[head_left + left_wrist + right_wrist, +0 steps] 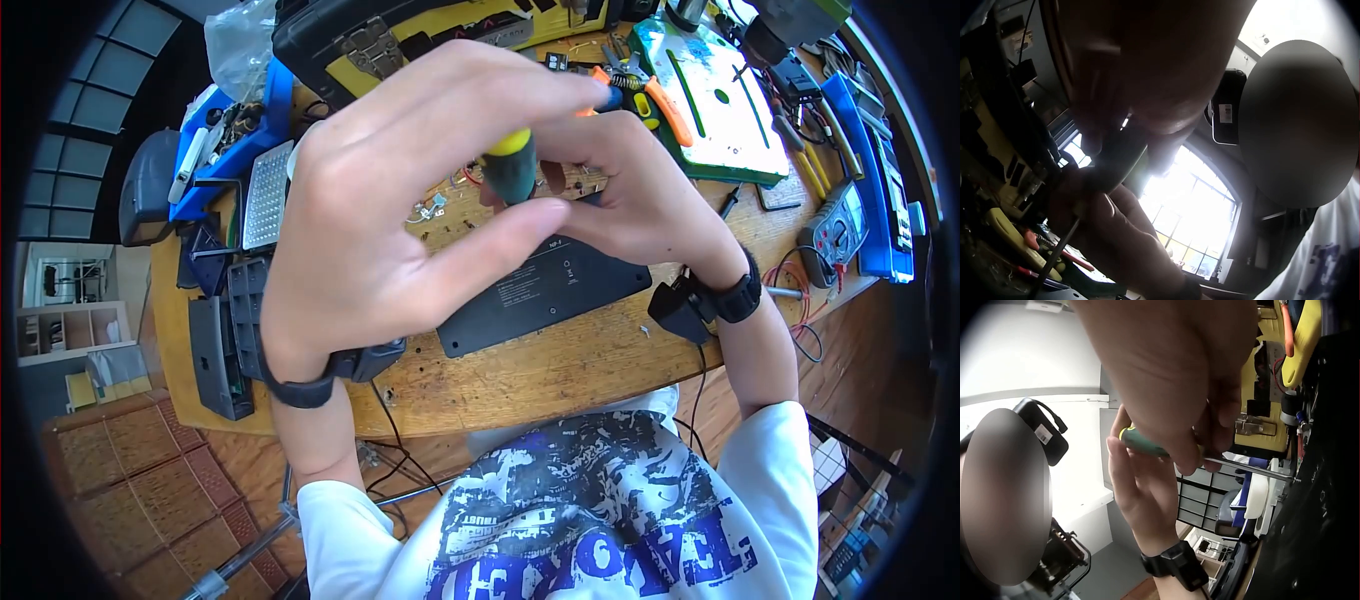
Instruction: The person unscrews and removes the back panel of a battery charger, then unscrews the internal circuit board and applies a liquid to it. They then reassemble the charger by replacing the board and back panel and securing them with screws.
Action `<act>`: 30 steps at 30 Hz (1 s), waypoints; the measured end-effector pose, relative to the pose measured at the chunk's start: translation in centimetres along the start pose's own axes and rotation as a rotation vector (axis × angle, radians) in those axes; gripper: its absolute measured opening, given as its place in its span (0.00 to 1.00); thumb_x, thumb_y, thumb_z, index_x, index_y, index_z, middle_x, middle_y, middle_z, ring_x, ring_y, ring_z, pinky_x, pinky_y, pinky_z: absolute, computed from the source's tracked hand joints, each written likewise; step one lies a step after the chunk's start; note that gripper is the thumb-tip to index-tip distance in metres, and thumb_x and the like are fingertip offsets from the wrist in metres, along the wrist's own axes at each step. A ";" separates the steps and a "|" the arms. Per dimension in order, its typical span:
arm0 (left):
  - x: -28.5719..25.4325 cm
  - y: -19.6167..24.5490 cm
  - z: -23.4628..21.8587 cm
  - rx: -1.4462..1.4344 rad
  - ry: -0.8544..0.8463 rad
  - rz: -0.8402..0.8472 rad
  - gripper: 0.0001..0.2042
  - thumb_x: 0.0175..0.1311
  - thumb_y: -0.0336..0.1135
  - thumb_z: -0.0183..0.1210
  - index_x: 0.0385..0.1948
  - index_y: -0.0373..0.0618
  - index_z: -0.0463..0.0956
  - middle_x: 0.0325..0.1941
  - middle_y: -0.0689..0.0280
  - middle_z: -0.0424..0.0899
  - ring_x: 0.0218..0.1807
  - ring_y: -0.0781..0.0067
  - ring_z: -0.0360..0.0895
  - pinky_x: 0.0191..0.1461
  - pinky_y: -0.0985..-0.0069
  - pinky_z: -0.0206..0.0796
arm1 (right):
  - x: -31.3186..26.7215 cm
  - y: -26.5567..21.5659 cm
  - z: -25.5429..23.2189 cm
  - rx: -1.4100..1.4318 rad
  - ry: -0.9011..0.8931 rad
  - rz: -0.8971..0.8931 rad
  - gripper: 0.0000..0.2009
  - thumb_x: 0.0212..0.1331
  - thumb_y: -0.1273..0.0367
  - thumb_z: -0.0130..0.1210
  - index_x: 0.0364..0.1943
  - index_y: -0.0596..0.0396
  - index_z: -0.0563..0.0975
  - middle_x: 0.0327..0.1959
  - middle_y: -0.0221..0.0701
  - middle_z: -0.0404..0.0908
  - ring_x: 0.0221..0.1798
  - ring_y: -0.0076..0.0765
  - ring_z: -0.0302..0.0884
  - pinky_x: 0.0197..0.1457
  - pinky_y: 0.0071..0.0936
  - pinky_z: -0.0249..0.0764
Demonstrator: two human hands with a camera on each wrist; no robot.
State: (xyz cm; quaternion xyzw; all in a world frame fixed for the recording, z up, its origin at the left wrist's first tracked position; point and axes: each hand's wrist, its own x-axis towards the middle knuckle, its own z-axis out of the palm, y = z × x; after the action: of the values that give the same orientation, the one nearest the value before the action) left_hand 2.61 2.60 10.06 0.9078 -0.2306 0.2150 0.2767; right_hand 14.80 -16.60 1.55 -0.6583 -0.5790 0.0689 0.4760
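Note:
A screwdriver point(511, 172) with a green handle and yellow end stands between my two hands. My left hand point(390, 220) curves its fingers and thumb round the top of the handle. Lower down, my right hand point(640, 190) pinches the handle close to where the shaft begins. In the right wrist view, the thin metal shaft point(1250, 467) runs to the surface of a black flat panel point(1297, 550), its tip right at the panel's edge area. The panel point(550, 300) lies on the wooden bench in front of me, printed with small white text and partly hidden by my hands.
Small screws and metal bits point(430, 210) lie behind the panel. A yellow and black toolbox point(400, 60) stands at the back, orange-handled pliers point(668, 110) right of it. A multimeter point(838, 232) is at far right; grey plastic parts point(220, 350) lie left.

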 end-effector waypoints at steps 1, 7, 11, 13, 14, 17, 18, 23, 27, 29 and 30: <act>0.0 -0.5 -0.2 -0.024 -0.018 0.071 0.20 0.59 0.26 0.76 0.55 0.38 0.88 0.51 0.55 0.92 0.50 0.65 0.89 0.55 0.71 0.80 | 0.0 0.1 -0.1 0.001 -0.001 0.000 0.17 0.62 0.61 0.76 0.48 0.57 0.85 0.37 0.37 0.89 0.39 0.40 0.87 0.44 0.33 0.79; -0.3 -0.5 0.6 0.105 0.197 0.047 0.23 0.47 0.30 0.85 0.47 0.39 0.91 0.37 0.66 0.92 0.36 0.74 0.87 0.43 0.80 0.77 | 0.3 -0.3 0.7 0.029 0.111 -0.014 0.18 0.59 0.63 0.78 0.48 0.57 0.86 0.37 0.38 0.89 0.39 0.36 0.87 0.48 0.33 0.81; -0.2 -1.0 0.2 0.109 0.138 0.095 0.23 0.51 0.30 0.83 0.52 0.40 0.89 0.43 0.62 0.92 0.42 0.71 0.88 0.48 0.76 0.78 | 0.1 -0.2 -0.1 0.013 -0.029 0.077 0.17 0.61 0.65 0.76 0.49 0.59 0.85 0.37 0.38 0.89 0.38 0.38 0.86 0.48 0.32 0.80; -0.5 -1.5 -0.1 0.015 0.068 0.113 0.23 0.53 0.29 0.82 0.53 0.40 0.89 0.45 0.61 0.92 0.44 0.70 0.89 0.50 0.74 0.79 | 0.0 0.5 0.3 0.019 0.000 -0.010 0.16 0.62 0.65 0.75 0.49 0.59 0.85 0.37 0.38 0.89 0.39 0.38 0.86 0.49 0.32 0.81; -0.6 -1.8 -0.2 -0.081 -0.004 0.136 0.23 0.55 0.29 0.80 0.55 0.41 0.88 0.48 0.61 0.92 0.46 0.69 0.89 0.52 0.72 0.80 | -0.1 0.7 0.4 0.022 0.034 -0.096 0.16 0.63 0.66 0.75 0.49 0.59 0.85 0.38 0.38 0.89 0.39 0.39 0.86 0.49 0.32 0.81; -0.8 -1.9 0.2 -0.005 0.060 0.123 0.24 0.56 0.26 0.79 0.57 0.42 0.88 0.45 0.63 0.93 0.45 0.71 0.90 0.52 0.74 0.81 | -0.1 -0.2 0.7 0.045 0.046 -0.049 0.18 0.61 0.64 0.76 0.49 0.59 0.85 0.40 0.38 0.90 0.40 0.37 0.86 0.49 0.32 0.81; -0.8 -1.5 0.3 -0.013 0.116 0.057 0.24 0.56 0.26 0.79 0.57 0.42 0.88 0.43 0.64 0.94 0.44 0.72 0.90 0.51 0.75 0.81 | -0.1 -0.4 0.9 0.066 0.074 0.012 0.18 0.61 0.64 0.77 0.50 0.59 0.86 0.41 0.37 0.90 0.41 0.36 0.87 0.49 0.31 0.81; -0.8 -1.6 0.6 0.148 0.198 0.100 0.24 0.55 0.27 0.81 0.56 0.42 0.89 0.43 0.64 0.94 0.42 0.72 0.91 0.48 0.78 0.82 | 0.0 -0.1 0.3 -0.001 -0.021 0.068 0.17 0.60 0.65 0.77 0.49 0.57 0.86 0.37 0.34 0.89 0.40 0.34 0.86 0.47 0.31 0.80; -0.8 -1.6 0.0 -0.019 0.088 0.119 0.21 0.60 0.25 0.76 0.56 0.39 0.88 0.47 0.61 0.94 0.45 0.72 0.90 0.52 0.76 0.81 | -0.2 0.2 0.4 0.118 -0.015 0.036 0.15 0.60 0.66 0.77 0.47 0.57 0.87 0.37 0.35 0.89 0.41 0.33 0.87 0.48 0.31 0.80; -1.1 -1.4 -0.2 -0.031 0.057 0.073 0.20 0.62 0.24 0.74 0.57 0.39 0.88 0.49 0.60 0.94 0.46 0.71 0.90 0.54 0.75 0.81 | -0.2 0.0 0.7 0.092 -0.012 -0.015 0.14 0.61 0.66 0.77 0.46 0.57 0.87 0.38 0.35 0.90 0.42 0.32 0.87 0.49 0.30 0.80; -1.2 -1.5 -0.4 0.044 0.067 0.082 0.20 0.63 0.23 0.71 0.59 0.39 0.87 0.49 0.61 0.93 0.47 0.72 0.90 0.55 0.75 0.80 | 0.1 -0.3 1.2 0.085 0.059 -0.001 0.14 0.61 0.66 0.77 0.46 0.58 0.87 0.38 0.35 0.90 0.42 0.31 0.87 0.49 0.30 0.81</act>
State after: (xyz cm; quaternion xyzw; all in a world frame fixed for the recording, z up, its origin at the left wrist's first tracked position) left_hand 2.37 4.29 9.13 0.8957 -0.2535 0.2615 0.2552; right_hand 13.85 -15.94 1.16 -0.6391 -0.5616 0.0738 0.5203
